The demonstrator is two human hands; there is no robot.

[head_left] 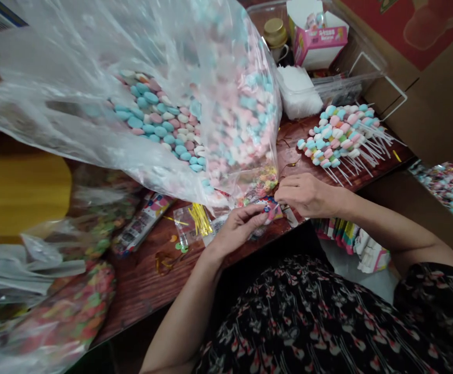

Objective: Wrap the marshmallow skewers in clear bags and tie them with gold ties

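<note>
Near the table's front edge, my left hand point(242, 223) pinches a small printed plastic wrapper point(274, 212) in pink and blue between thumb and fingertips. My right hand point(306, 195) is closed at the wrapper's right end, fingertips together; what they grip is too small to make out. Just beyond both hands lie small colourful gummy candies point(267, 179) at the mouth of a large clear bag. That bag point(55, 119) holds many pink, blue and white candies point(156, 130). To the right, a pile of candy skewers on white sticks point(335, 135) rests on the table.
Gold twist ties point(200, 221) and a printed packet point(143, 221) lie left of my hands. Bags of ring-shaped gummies point(70, 311) fill the left side. A clear plastic bin point(367, 72) holds a pink box point(320, 39). Wrapped candies point(448, 192) sit in a carton at right.
</note>
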